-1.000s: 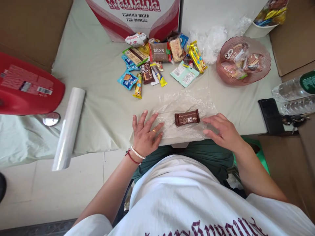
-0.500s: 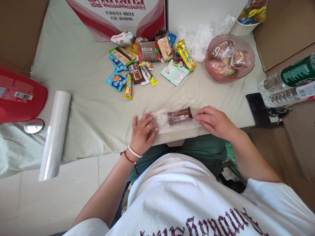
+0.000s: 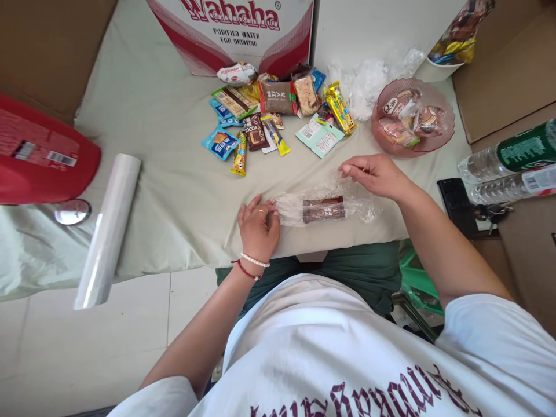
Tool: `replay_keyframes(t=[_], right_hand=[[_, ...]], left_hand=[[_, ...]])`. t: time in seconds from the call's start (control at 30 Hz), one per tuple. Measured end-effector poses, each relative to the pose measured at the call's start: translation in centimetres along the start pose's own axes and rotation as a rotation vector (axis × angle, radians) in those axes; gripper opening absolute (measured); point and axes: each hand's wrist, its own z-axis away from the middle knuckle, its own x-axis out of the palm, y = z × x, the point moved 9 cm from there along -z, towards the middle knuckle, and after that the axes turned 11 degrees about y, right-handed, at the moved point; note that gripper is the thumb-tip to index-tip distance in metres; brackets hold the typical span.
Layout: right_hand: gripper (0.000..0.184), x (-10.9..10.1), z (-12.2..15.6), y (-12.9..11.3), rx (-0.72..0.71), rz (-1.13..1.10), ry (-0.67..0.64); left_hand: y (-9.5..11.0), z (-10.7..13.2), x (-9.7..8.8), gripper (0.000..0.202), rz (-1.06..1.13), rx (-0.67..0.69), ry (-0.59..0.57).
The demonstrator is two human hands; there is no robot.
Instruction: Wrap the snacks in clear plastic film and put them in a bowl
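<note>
A brown wrapped snack bar [image 3: 323,209] lies near the table's front edge, with a clear sheet of cling film [image 3: 290,213] under and around it. My left hand [image 3: 259,229] rests on the table at the film's left end, its fingers lying apart and touching the film's edge. To the upper right of the bar, my right hand [image 3: 377,175] is raised slightly, thumb and fingertips pinched on a lifted edge of the film. Neither hand touches the bar.
Several packaged snacks [image 3: 278,97] are heaped before a Wahaha carton [image 3: 243,43]. A pink bowl [image 3: 412,145] holds more packets, beside crumpled clear film [image 3: 369,87]. A roll of film [image 3: 108,231] and red container [image 3: 43,153] stand left; bottles [image 3: 512,150] and a phone [image 3: 456,202] lie right.
My right hand has moved up and away from the bar's right end, lifting the film's edge. Film now lies over the bar's right part. My left hand stays at the film's left end.
</note>
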Motion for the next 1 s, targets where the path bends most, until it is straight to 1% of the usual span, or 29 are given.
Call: replay_keyframes(t=[0.03, 0.07, 0.1, 0.17, 0.2, 0.23, 0.33, 0.37, 0.43, 0.5, 0.57, 0.63, 0.67, 0.73, 0.8, 0.83, 0.9, 0.97, 1.0], right_hand=[[0.038, 0.1, -0.7, -0.1, -0.039, 0.028, -0.016], [0.037, 0.5, -1.3, -0.4, -0.102, 0.078, -0.061], [0.040, 1.4, -1.7, -1.0, -0.179, 0.133, -0.128], [0.054, 3.4, -2.1, -2.4, -0.323, 0.208, -0.266], [0.057, 4.4, -2.3, -3.2, -0.378, 0.226, -0.318], [0.055, 5.2, -2.6, -3.9, -0.419, 0.231, -0.356], [0.029, 6.7, -4.0, -5.5, -0.475, 0.164, -0.390], [0.025, 7.0, -4.7, -5.7, -0.465, 0.125, -0.388], [0.027, 7.2, -6.2, -5.2, -0.384, 0.068, -0.372], [0.029, 7.3, -7.8, -3.4, -0.231, 0.064, -0.340], [0.030, 7.5, -8.7, -1.4, -0.071, 0.081, -0.322], [0.031, 7.7, -9.0, 0.0, 0.026, 0.071, -0.334], [0.032, 7.8, -9.0, 0.2, 0.044, 0.059, -0.338], [0.032, 7.5, -9.0, -0.3, 0.032, 0.048, -0.319], [0.034, 6.7, -8.6, -2.1, -0.045, 0.048, -0.274], [0.035, 6.2, -8.1, -3.4, -0.098, 0.046, -0.253], [0.037, 5.5, -6.1, -6.1, -0.209, 0.051, -0.238], [0.037, 5.7, -3.1, -8.1, -0.285, 0.109, -0.283], [0.036, 6.0, -1.4, -8.6, -0.301, 0.160, -0.319]], left_hand=[[0.0, 0.0, 0.0, 0.020, 0.005, -0.003, 0.004], [0.0, 0.0, -0.1, 0.020, 0.011, -0.005, 0.007], [0.1, 0.0, -0.1, 0.019, 0.015, -0.006, 0.010], [0.2, 0.0, -0.2, 0.018, 0.017, -0.006, 0.017], [0.3, 0.0, -0.1, 0.018, 0.015, -0.007, 0.019], [0.3, 0.0, -0.1, 0.017, 0.012, -0.010, 0.022], [0.3, -0.3, 0.0, 0.014, 0.003, -0.025, 0.035], [0.3, -0.5, 0.0, 0.013, -0.003, -0.024, 0.043], [0.2, -0.8, -0.1, 0.011, -0.021, -0.011, 0.063], [0.1, -1.0, -0.1, 0.010, -0.039, -0.001, 0.079], [-0.2, -1.1, -0.3, 0.010, -0.049, -0.008, 0.096], [-0.1, -1.3, -0.4, 0.015, -0.052, -0.017, 0.110], [0.0, -1.5, -0.4, 0.022, -0.056, -0.016, 0.112], [0.6, -2.1, -0.2, 0.040, -0.075, -0.005, 0.100], [1.1, -2.9, 0.3, 0.058, -0.124, -0.006, 0.063], [1.2, -3.4, 0.7, 0.063, -0.157, -0.013, 0.039], [1.1, -4.2, 1.4, 0.062, -0.216, -0.033, -0.004], [0.7, -4.7, 1.8, 0.050, -0.243, -0.048, -0.013], [0.5, -4.9, 1.9, 0.042, -0.243, -0.049, -0.004]])
